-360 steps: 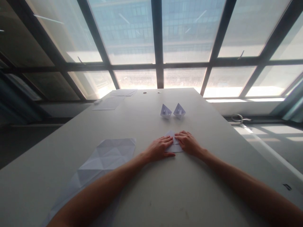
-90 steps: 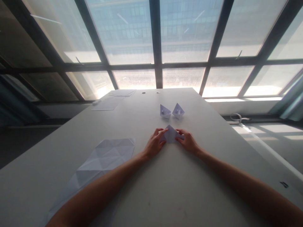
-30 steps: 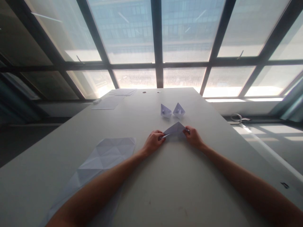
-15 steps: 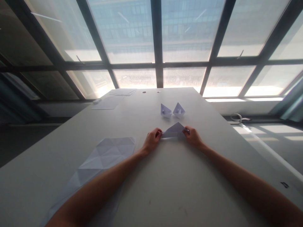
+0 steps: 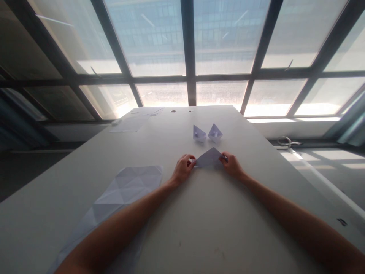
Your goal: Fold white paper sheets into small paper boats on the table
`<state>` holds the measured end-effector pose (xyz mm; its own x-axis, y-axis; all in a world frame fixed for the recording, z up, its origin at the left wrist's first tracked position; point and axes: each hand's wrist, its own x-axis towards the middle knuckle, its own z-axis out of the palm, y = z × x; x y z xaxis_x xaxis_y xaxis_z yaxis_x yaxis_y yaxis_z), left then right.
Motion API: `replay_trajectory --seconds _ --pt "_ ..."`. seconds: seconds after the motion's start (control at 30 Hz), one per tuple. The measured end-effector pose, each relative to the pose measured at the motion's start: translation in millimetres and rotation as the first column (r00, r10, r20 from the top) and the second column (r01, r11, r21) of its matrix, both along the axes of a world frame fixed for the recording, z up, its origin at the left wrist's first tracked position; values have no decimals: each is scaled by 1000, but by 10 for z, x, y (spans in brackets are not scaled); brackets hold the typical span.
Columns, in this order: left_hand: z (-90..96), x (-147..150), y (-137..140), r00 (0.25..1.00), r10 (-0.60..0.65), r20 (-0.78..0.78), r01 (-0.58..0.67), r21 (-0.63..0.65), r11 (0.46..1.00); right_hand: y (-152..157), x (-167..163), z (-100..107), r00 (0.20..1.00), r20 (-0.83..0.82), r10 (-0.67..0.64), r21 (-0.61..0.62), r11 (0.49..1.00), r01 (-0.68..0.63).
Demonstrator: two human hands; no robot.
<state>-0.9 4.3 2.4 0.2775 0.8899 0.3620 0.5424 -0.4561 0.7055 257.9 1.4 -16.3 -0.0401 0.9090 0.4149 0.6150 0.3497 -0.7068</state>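
Observation:
A white sheet of paper folded to a peak [image 5: 210, 158] is stretched between my two hands, just above or on the white table [image 5: 196, 213]; which of these I cannot tell. My left hand [image 5: 184, 167] pinches its left end, and my right hand [image 5: 231, 164] pinches its right end. Straight beyond the folded paper stand two small white paper boats [image 5: 199, 134], side by side. Left of my left forearm lies a large creased sheet of paper [image 5: 128, 188], partly covered by that arm.
Flat white sheets [image 5: 128, 124] lie at the table's far left. Two round fittings sit near the far edge. Tall windows [image 5: 222, 38] rise behind the table. On the right, a coiled pale cable [image 5: 285, 142] rests beyond the table's side.
The lower edge of the folded paper, a separate lighter strip before, now merges with the peaked face. Both hands keep their grip and have hardly moved.

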Motion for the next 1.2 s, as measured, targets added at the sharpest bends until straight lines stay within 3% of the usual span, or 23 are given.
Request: replay_trajectory --seconds 0.2,0.37,0.67,0.8,1.2 --pt "-53 -22 38 998 -1 -60 4 53 999 -8 -4 12 1000 18 6 7 1000 -6" --pt "-24 -26 26 991 -70 -115 72 16 997 -27 -11 23 1000 26 12 24 1000 -12" --pt "-14 -16 39 994 -54 -96 49 -52 997 -68 -34 57 992 90 83 107 990 -92" --pt "-25 -19 43 990 -22 -140 19 -23 1000 -91 -40 76 988 103 116 130 983 -129" --pt "18 -16 10 995 -52 -80 45 -90 995 -82 -34 45 988 83 130 137 981 -141"
